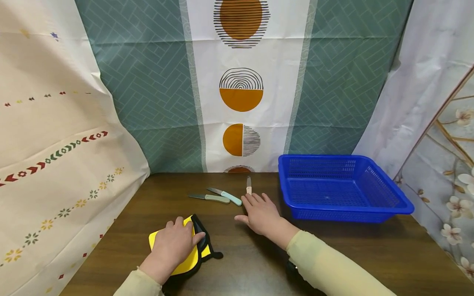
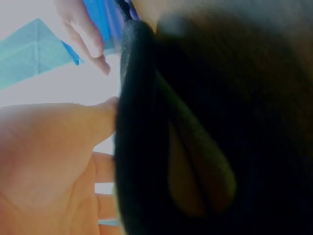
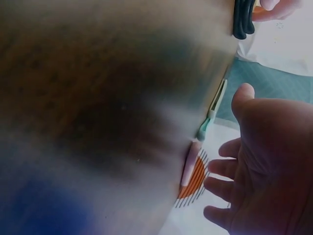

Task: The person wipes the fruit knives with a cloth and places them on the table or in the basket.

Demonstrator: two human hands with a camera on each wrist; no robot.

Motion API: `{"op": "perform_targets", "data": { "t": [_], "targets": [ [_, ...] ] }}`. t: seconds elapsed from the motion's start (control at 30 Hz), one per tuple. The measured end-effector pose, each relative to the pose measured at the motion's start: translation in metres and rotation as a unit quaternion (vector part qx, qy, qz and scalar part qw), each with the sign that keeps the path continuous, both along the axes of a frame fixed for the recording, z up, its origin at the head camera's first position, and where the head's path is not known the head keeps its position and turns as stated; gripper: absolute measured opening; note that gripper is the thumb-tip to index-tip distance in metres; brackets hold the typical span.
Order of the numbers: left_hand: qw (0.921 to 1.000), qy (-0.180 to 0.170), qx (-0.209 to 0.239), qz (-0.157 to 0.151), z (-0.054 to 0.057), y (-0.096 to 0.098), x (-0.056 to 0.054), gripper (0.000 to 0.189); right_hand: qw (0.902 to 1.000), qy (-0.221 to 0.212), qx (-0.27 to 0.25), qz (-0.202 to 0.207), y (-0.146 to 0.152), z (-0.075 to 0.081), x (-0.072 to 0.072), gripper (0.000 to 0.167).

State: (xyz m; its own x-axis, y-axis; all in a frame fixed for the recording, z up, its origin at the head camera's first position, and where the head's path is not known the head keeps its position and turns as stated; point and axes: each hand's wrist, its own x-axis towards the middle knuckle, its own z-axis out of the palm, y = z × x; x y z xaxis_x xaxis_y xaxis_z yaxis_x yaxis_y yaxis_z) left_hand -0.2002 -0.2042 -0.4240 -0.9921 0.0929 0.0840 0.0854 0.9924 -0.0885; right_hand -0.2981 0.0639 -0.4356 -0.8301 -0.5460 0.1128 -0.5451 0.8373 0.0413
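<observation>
Under the relaxed left hand, a likely soft yellow cloth is lying; near the empty, outstretched right hand, a light-looking paring knife is pointing away, best gripped by its pale handle.

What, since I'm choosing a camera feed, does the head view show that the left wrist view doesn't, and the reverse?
Only the head view shows the green-handled knife, blue-handled knife and pink-handled knife.
Only the left wrist view shows the palm side of the left hand.
Both share that hand, the right hand, the black-edged yellow item and, it seems, the blue basket.
</observation>
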Motion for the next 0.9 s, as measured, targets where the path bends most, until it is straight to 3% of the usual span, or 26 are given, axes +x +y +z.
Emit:
{"op": "perform_targets", "data": {
  "t": [0.37, 0.6, 0.9],
  "targets": [
    [0.9999, 0.007, 0.011, -0.007, 0.0, 0.004, -0.004, 0.053, 0.9995, 0.002, 0.032, -0.003, -0.001, -0.008, -0.012, 0.077],
    [0.9999, -0.001, 0.01, -0.011, 0.001, 0.005, -0.007, 0.054, 0.999, -0.014, 0.042, -0.006, -0.002, -0.002, -0.007, 0.073],
    [0.9995, -0.008, 0.027, -0.017, 0.002, 0.008, -0.013, 0.056, 0.999, -0.018, 0.038, -0.013, 0.0, -0.006, -0.007, 0.076]
  ]
}}
